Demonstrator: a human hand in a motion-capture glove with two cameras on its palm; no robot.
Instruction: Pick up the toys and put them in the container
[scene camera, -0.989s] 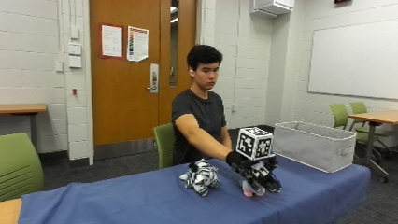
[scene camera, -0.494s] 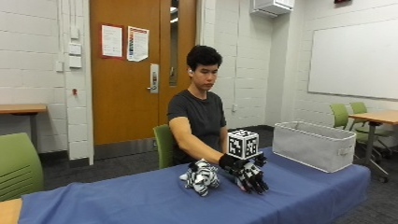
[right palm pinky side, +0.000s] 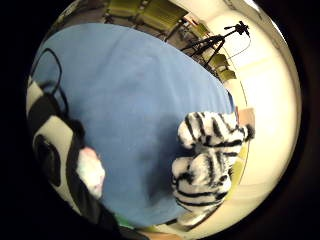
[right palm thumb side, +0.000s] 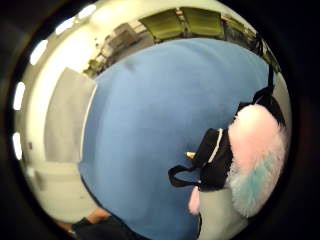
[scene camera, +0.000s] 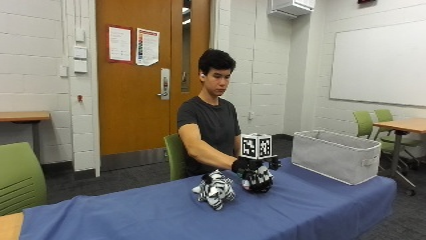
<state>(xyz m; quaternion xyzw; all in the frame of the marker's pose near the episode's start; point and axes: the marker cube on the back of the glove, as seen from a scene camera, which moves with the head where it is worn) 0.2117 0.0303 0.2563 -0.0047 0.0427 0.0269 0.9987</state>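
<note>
On the blue-covered surface (scene camera: 319, 210), just in front of the seated person, the gloved right hand (scene camera: 255, 176) hangs low beside a striped zebra toy (scene camera: 214, 189) that lies on the cloth. The thumb side palm view shows a fluffy pink and pale blue toy (right palm thumb side: 255, 155) pressed close against the palm, and the little finger side view shows a bit of the same pink fluff; the fingers appear curled round it, though the glove hides just how they close. The grey container (scene camera: 335, 161) stands at the far end of the surface, well apart from the hand, and nothing can be seen inside it from here. By that reading the task is at an early stage: one toy seems to be in hand but not yet carried over, and the zebra toy is untouched.
</note>
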